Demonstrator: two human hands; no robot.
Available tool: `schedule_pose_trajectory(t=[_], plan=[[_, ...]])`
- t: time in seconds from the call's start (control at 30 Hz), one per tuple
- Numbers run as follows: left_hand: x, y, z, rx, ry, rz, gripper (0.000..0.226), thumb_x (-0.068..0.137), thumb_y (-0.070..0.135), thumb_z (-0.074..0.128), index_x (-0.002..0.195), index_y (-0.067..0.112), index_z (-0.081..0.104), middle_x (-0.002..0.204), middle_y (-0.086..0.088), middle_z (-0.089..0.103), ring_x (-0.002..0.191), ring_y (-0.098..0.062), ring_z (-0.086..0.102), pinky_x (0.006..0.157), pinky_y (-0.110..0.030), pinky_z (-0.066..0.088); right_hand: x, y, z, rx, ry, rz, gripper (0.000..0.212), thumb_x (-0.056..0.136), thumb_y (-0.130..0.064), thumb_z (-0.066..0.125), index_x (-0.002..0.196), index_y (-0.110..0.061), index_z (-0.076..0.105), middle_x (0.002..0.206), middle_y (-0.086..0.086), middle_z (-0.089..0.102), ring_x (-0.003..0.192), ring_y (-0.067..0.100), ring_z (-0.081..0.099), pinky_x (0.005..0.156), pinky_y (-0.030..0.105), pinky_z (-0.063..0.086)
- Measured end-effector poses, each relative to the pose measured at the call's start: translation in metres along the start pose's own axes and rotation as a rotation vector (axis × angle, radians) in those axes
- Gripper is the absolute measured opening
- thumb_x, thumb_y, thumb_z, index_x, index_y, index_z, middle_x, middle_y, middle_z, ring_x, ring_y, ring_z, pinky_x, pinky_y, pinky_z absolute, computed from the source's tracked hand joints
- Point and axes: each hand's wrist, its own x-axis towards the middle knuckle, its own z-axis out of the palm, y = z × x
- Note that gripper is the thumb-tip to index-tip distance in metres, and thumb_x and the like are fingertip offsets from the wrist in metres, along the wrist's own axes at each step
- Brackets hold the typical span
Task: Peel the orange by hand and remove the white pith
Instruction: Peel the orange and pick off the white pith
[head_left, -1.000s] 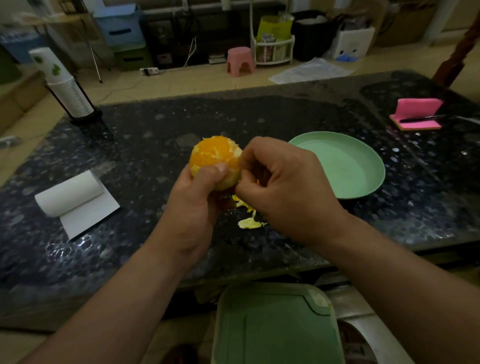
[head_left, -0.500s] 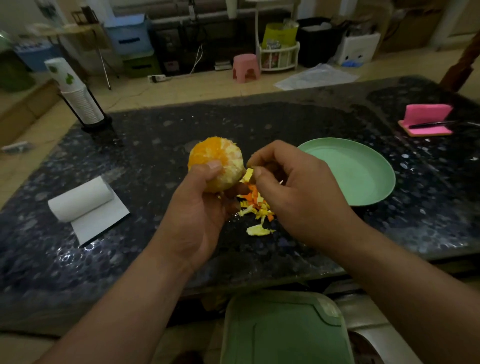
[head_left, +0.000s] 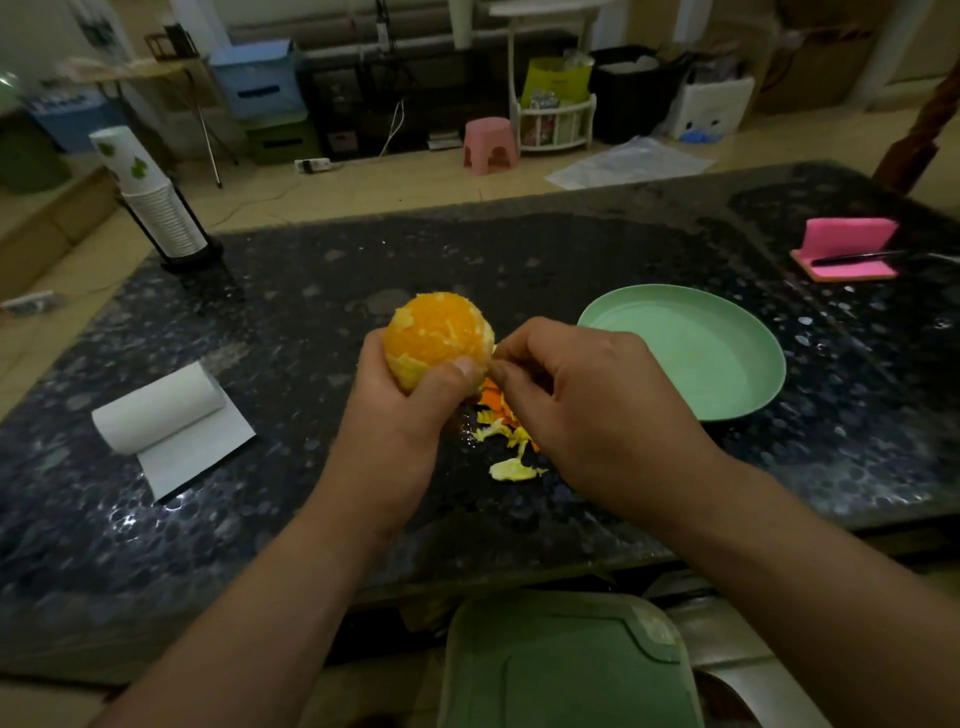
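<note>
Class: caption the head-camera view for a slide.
Left hand holds a mostly peeled orange while the right hand pinches at its side.

On my feed I see two bare hands, the left hand (head_left: 395, 431) and the right hand (head_left: 597, 410). The left forearm (head_left: 270, 597) and right forearm (head_left: 831, 571) are bare to the lower edge of my view. The left thumbnail (head_left: 464, 366) is short and plain.

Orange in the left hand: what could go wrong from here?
1. The right hand pinches at the orange where flesh is bare; digging could tear segments and drip juice.
2. The left hand grips only its lower half; a hard tug might dislodge it.
3. Peel scraps lie on the table, not the green plate.
</note>
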Motion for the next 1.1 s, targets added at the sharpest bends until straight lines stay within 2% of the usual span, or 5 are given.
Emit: schedule_pose_trajectory(t=[0.17, 0.3, 0.5, 0.63, 1.1], plan=[[-0.001, -0.003, 0.001, 0.050, -0.002, 0.011, 0.052, 0.073, 0.053, 0.072, 0.118, 0.032, 0.058, 0.108, 0.004, 0.070, 0.091, -0.011, 0.070, 0.072, -0.024, 0.056, -0.001, -0.001, 0.003, -0.053, 0.025, -0.020, 0.013, 0.101, -0.028, 0.063, 0.091, -0.021, 0.066, 0.072, -0.008, 0.062, 0.064, 0.014, 0.057, 0.059, 0.043, 0.052], [-0.001, 0.001, 0.006, -0.175, -0.027, -0.115, 0.062, 0.073, 0.044, 0.072, 0.127, 0.016, 0.063, 0.110, -0.006, 0.075, 0.090, -0.017, 0.071, 0.069, -0.028, 0.055, 0.000, 0.001, 0.003, 0.120, 0.049, 0.052, 0.009, 0.098, -0.025, 0.066, 0.090, -0.022, 0.068, 0.073, -0.008, 0.066, 0.066, 0.012, 0.062, 0.060, 0.042, 0.055], [0.000, 0.005, 0.007, -0.369, -0.071, -0.232, 0.046, 0.087, 0.037, 0.057, 0.123, 0.011, 0.069, 0.113, -0.016, 0.073, 0.091, -0.028, 0.066, 0.068, -0.033, 0.049, 0.000, 0.001, -0.001, 0.316, 0.008, 0.212, 0.016, 0.098, -0.012, 0.062, 0.098, -0.024, 0.072, 0.070, -0.008, 0.066, 0.058, 0.008, 0.058, 0.049, 0.018, 0.042], [0.000, 0.004, 0.004, -0.352, -0.093, -0.221, 0.040, 0.089, 0.039, 0.056, 0.117, 0.016, 0.072, 0.113, -0.013, 0.074, 0.092, -0.023, 0.068, 0.066, -0.029, 0.053, -0.001, -0.003, -0.002, 0.318, 0.007, 0.160, 0.002, 0.099, -0.025, 0.071, 0.101, -0.026, 0.071, 0.080, -0.012, 0.070, 0.075, 0.004, 0.068, 0.061, 0.014, 0.051], [-0.001, -0.002, 0.009, -0.147, 0.015, -0.109, 0.073, 0.071, 0.051, 0.073, 0.134, 0.017, 0.059, 0.115, -0.006, 0.074, 0.093, -0.018, 0.073, 0.068, -0.027, 0.055, 0.000, -0.003, 0.009, 0.076, 0.095, 0.078, 0.012, 0.096, -0.025, 0.071, 0.086, -0.022, 0.066, 0.071, -0.008, 0.066, 0.063, 0.010, 0.061, 0.059, 0.043, 0.055]])
